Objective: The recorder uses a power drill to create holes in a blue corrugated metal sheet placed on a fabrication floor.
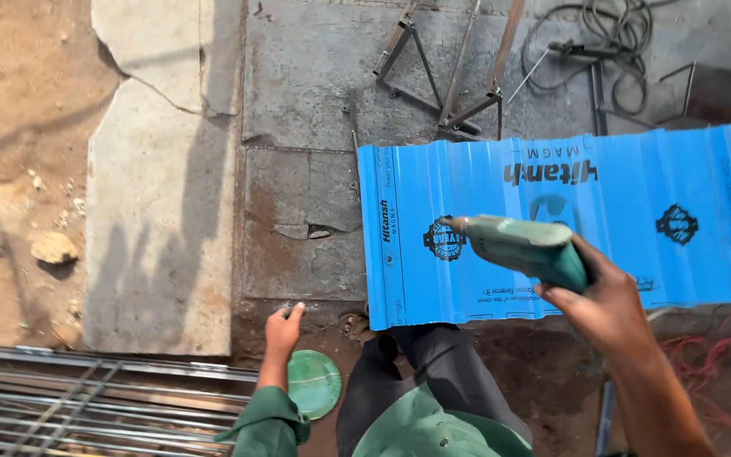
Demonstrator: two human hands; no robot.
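**Now: right hand holds a green power tool over the blue sheet; left hand down by the green disc**

Right fingers: wrapped around the rear of a green power tool, pressed tight on its body; the fingertips themselves are hidden behind the casing. The right hand carries the tool in the air, nose pointing left and slightly up, with its tip over the round black print near the left part of the sheet. Whether the tip touches the sheet cannot be told.

Left fingers: loosely curled, one finger pointing up, holding nothing that can be seen. The left hand hangs low over the dirt ground, just beside a round green disc that lies flat at its right. A green sleeve covers that forearm.

Under the tool: a blue corrugated roofing sheet lies flat on the ground, ribs running front to back, its near left corner close to the person's dark trouser leg.

Further out: grey cracked stone slabs to the left of the sheet; a welded frame of rusty steel bars beyond its far edge; a coil of dark cable at top right. A steel grille lies at bottom left, and a pale stone sits on the sandy soil at far left.
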